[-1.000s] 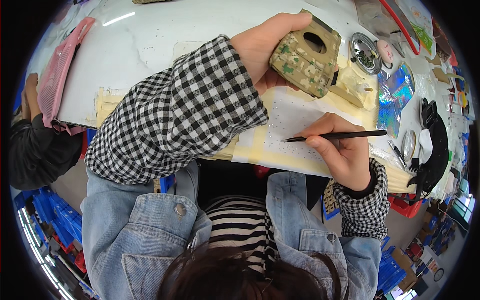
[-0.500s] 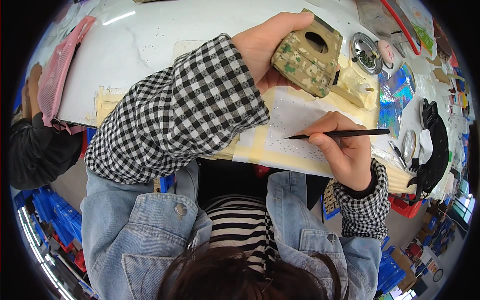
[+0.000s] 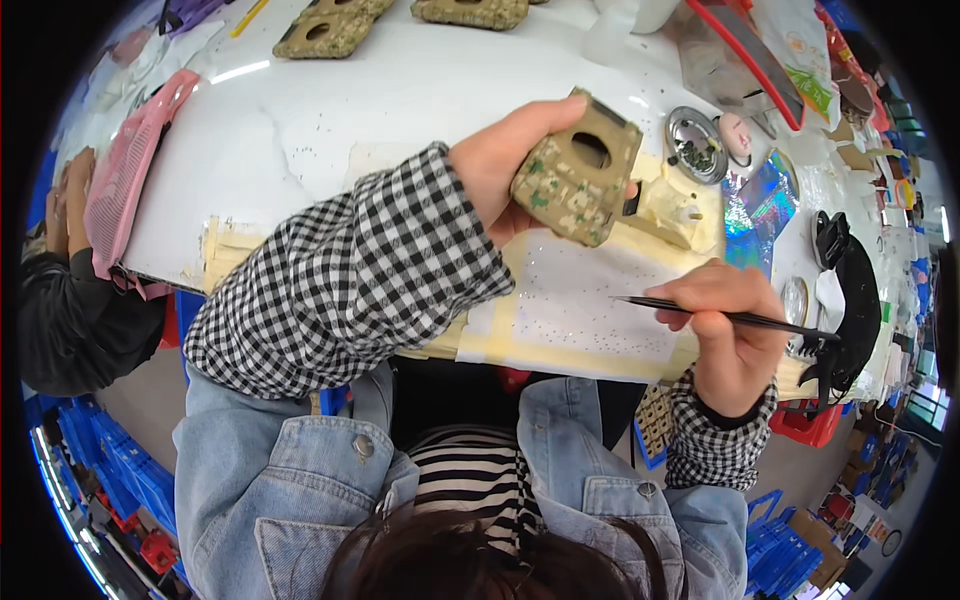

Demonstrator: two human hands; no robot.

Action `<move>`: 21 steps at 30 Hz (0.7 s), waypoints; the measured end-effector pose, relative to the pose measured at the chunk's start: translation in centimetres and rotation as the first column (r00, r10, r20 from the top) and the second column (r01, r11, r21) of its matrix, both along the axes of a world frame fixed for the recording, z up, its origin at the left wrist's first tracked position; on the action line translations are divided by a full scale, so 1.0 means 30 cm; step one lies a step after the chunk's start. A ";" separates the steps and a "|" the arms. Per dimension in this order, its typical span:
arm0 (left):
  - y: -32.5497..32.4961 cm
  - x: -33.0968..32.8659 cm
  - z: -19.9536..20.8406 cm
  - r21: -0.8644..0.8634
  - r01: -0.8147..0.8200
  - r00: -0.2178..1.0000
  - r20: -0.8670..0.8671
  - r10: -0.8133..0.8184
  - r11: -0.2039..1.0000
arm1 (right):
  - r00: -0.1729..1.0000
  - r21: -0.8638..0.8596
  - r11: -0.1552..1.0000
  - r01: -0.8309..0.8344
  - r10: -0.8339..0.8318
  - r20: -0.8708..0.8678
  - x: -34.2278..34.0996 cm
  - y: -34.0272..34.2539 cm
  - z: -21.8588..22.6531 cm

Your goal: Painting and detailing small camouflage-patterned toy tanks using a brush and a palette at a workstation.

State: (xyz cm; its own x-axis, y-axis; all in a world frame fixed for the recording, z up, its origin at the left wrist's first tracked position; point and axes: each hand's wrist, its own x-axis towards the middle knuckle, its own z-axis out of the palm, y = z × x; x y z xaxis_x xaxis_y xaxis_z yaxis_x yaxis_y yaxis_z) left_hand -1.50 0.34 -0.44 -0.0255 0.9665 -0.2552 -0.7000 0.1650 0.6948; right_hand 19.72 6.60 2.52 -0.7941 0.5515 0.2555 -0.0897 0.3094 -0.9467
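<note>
My left hand [image 3: 497, 165] is closed round a camouflage-patterned case [image 3: 575, 175] with an oval hole near its top and a dark band on its upper edge. It is held up over the table, tilted. In my right hand [image 3: 735, 325] are slim black tweezers [image 3: 760, 319], their fine tip pointing left above a white paper sheet [image 3: 560, 325]. Tiny specks are scattered in dots over that sheet, which is bordered with cream tape. Whether the tip holds a speck is too small to tell.
Beyond the sheet stand a cream tape-wrapped block [image 3: 662, 215] and a round metal dish [image 3: 697, 145] with dark bits. Shiny holographic film [image 3: 757, 215] and a black pouch [image 3: 858, 310] lie right. More camouflage cases [image 3: 335, 25] sit at the back. A pink mesh basket [image 3: 135, 180] and another person's arm [image 3: 70, 310] are left.
My right hand has moved right and slightly down with the tweezers, turning the tip. The view has shifted, showing more of the table's back. My left hand still holds the case.
</note>
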 end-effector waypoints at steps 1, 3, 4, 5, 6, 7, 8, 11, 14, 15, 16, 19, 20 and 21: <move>0.000 0.003 0.012 -0.034 -0.010 1.000 0.010 0.011 0.999 | 0.999 -0.033 0.999 0.016 -0.018 -0.036 -0.004 -0.001 0.032; -0.004 -0.006 0.009 -0.023 0.037 0.999 0.014 -0.037 0.999 | 0.996 -0.064 0.998 0.024 -0.030 -0.089 -0.023 -0.004 0.082; -0.002 -0.009 0.007 -0.028 0.058 0.998 0.028 -0.058 0.998 | 0.994 -0.060 0.998 0.018 -0.024 -0.105 -0.041 -0.004 0.101; -0.003 -0.010 0.006 -0.031 0.070 0.997 0.034 -0.069 0.997 | 0.993 -0.057 0.998 0.009 -0.016 -0.119 -0.055 0.001 0.110; -0.006 -0.009 0.006 -0.035 0.082 0.996 0.040 -0.081 0.996 | 0.993 0.023 1.000 -0.007 0.010 -0.120 -0.067 0.013 0.111; -0.006 -0.009 0.007 -0.039 0.094 0.995 0.046 -0.092 0.995 | 0.992 0.104 0.994 -0.023 0.035 -0.118 -0.081 0.028 0.107; -0.008 -0.010 0.010 -0.056 0.097 0.994 0.061 -0.094 0.994 | 0.994 0.130 0.991 -0.024 0.039 -0.106 -0.088 0.032 0.105; -0.011 -0.018 0.001 0.004 0.134 0.984 0.118 -0.134 0.991 | 0.996 0.182 0.983 -0.021 0.037 -0.085 -0.113 0.037 0.102; -0.020 -0.012 0.005 -0.019 0.113 0.984 0.139 -0.110 0.993 | 0.997 0.167 0.986 -0.020 0.032 -0.067 -0.128 0.036 0.099; -0.021 -0.014 0.003 -0.008 0.122 0.983 0.138 -0.120 0.992 | 0.998 0.169 0.985 -0.025 0.036 -0.060 -0.130 0.036 0.097; -0.021 -0.017 -0.003 0.004 0.131 0.982 0.137 -0.130 0.991 | 0.998 0.172 0.985 -0.029 0.039 -0.053 -0.133 0.037 0.096; -0.022 -0.019 -0.008 0.014 0.147 0.980 0.136 -0.147 0.989 | 0.998 0.193 0.980 -0.040 0.049 -0.039 -0.134 0.040 0.086; -0.023 -0.019 -0.007 0.014 0.150 0.980 0.134 -0.150 0.989 | 0.998 0.192 0.980 -0.041 0.050 -0.037 -0.133 0.042 0.084; -0.023 -0.018 -0.005 0.005 0.149 0.980 0.135 -0.148 0.989 | 0.998 0.196 0.980 -0.044 0.052 -0.036 -0.132 0.043 0.084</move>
